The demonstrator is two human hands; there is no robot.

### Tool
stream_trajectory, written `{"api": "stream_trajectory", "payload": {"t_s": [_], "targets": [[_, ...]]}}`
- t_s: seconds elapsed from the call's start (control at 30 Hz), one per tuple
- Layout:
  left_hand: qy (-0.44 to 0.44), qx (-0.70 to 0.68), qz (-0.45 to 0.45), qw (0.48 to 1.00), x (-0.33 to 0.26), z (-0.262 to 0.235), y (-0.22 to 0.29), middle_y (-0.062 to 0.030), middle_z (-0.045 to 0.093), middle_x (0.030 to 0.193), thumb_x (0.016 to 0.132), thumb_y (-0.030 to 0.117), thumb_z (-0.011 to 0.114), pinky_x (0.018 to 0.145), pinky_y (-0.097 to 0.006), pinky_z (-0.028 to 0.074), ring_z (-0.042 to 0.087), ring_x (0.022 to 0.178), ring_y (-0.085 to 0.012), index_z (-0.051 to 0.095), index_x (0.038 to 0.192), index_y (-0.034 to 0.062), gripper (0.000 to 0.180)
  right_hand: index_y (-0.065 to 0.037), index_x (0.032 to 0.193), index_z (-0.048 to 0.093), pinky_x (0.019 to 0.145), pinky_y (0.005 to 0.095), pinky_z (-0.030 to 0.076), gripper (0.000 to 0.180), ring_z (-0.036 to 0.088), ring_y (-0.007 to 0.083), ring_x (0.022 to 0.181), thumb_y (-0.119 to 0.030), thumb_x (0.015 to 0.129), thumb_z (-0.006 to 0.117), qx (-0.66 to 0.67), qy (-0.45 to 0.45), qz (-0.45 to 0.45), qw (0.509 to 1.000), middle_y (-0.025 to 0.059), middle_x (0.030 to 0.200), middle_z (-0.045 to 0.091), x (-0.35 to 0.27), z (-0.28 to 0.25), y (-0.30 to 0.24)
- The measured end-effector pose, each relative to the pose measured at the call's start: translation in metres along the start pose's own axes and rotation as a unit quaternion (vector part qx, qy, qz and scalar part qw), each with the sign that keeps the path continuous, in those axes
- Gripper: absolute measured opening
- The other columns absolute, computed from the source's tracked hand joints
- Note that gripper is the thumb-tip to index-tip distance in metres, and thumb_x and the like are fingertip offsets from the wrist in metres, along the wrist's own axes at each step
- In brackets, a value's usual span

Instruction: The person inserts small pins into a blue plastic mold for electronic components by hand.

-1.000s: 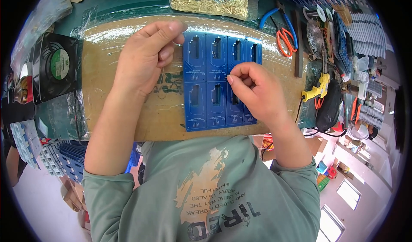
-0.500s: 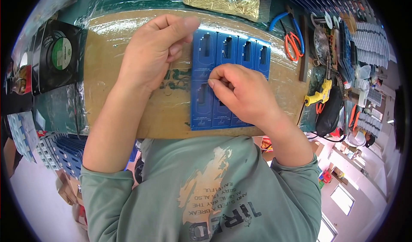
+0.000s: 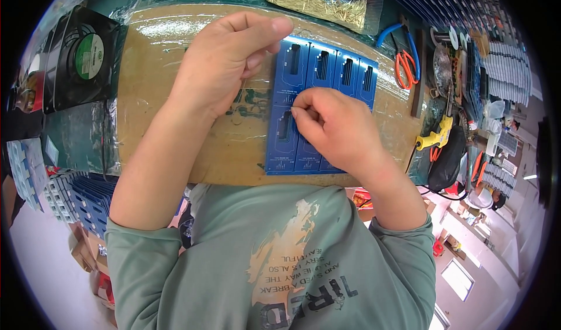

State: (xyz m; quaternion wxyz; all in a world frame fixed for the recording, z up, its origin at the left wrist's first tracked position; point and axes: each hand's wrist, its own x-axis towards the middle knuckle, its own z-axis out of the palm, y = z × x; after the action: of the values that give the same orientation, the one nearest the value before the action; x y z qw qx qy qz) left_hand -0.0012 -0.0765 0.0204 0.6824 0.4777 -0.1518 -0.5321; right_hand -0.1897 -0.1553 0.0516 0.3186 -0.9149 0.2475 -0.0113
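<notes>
1. We see a blue circuit board panel [image 3: 318, 90] lying flat on a cardboard sheet [image 3: 152, 96] wrapped in clear film, which covers the middle of the worktop [image 3: 76, 143].
2. The panel is made of several narrow boards side by side in two rows, each with a dark slot in it.
3. Our left hand [image 3: 225, 61] rests at the panel's upper left corner, fingers curled and the thumb tip touching the edge of the top-left board; whether it pinches anything we cannot tell.
4. Our right hand [image 3: 333, 128] lies over the lower middle of the panel, thumb and forefinger pressed together in a pinch just above the slot of a lower-left board. What is held between them is too small to make out.
5. A clear bag of thin brass-coloured pins [image 3: 321, 2] sits just beyond the cardboard's far edge.
6. A black fan [image 3: 79, 58] stands to the left of the cardboard.
7. Orange-handled scissors [image 3: 406, 67] lie to the right of the panel, and a yellow glue gun [image 3: 435, 137] lies nearer to us on that side.
8. Stacks of further blue boards [image 3: 87, 198] sit at the lower left, below the worktop's edge.
</notes>
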Motion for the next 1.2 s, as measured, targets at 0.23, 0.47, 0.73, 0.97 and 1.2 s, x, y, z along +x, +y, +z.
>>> {"api": "stream_trajectory", "payload": {"t_s": [0.23,0.47,0.73,0.97,1.2], "targets": [[0.010,0.035,-0.009,0.999,0.000,0.003,0.001,0.0005,0.061,0.080,0.092,0.021,0.070,0.051,-0.019,0.029,0.041,0.060,-0.0025,0.065,0.089,0.0038,0.018,-0.014,0.084,0.064,0.053,0.0354,0.051,0.009,0.063,0.0233,0.064,-0.017,0.081,0.071,-0.109,0.075,-0.139,0.981,0.0032,0.074,0.055,-0.003,0.010,0.006],[-0.003,0.004,-0.019,1.000,0.000,0.005,0.003,0.0012,0.060,0.074,0.086,0.020,0.076,0.050,-0.021,0.031,0.041,0.057,-0.0037,0.068,0.091,0.0004,0.022,-0.015,0.090,0.068,0.052,0.0343,0.049,0.013,0.061,0.0215,0.062,-0.015,0.077,0.073,-0.079,0.099,-0.180,0.975,0.0019,0.074,0.053,-0.007,0.007,0.012],[-0.015,0.051,-0.036,0.998,-0.004,0.010,0.005,0.0000,0.064,0.080,0.085,0.014,0.075,0.054,-0.020,0.035,0.043,0.060,-0.0059,0.071,0.105,-0.0026,0.027,-0.015,0.093,0.071,0.053,0.0330,0.049,0.018,0.061,0.0211,0.062,-0.011,0.076,0.075,-0.057,0.110,-0.192,0.974,0.0018,0.079,0.058,-0.005,-0.004,0.010],[-0.025,0.098,-0.062,0.993,-0.008,0.013,0.008,0.0001,0.066,0.078,0.081,0.013,0.077,0.057,-0.021,0.038,0.049,0.064,-0.0067,0.074,0.100,-0.0008,0.024,-0.013,0.096,0.072,0.059,0.0334,0.052,0.014,0.064,0.0249,0.071,-0.013,0.082,0.074,0.001,0.223,-0.159,0.962,0.0042,0.088,0.064,0.021,-0.021,0.003],[-0.026,0.226,-0.021,0.974,-0.012,0.017,0.009,-0.0004,0.068,0.075,0.082,0.020,0.078,0.058,-0.024,0.043,0.054,0.065,-0.0058,0.075,0.093,0.0007,0.022,-0.012,0.094,0.071,0.064,0.0357,0.052,0.011,0.063,0.0269,0.076,-0.017,0.085,0.072,0.049,0.176,-0.095,0.978,0.0063,0.089,0.063,0.032,-0.033,-0.010]]}}
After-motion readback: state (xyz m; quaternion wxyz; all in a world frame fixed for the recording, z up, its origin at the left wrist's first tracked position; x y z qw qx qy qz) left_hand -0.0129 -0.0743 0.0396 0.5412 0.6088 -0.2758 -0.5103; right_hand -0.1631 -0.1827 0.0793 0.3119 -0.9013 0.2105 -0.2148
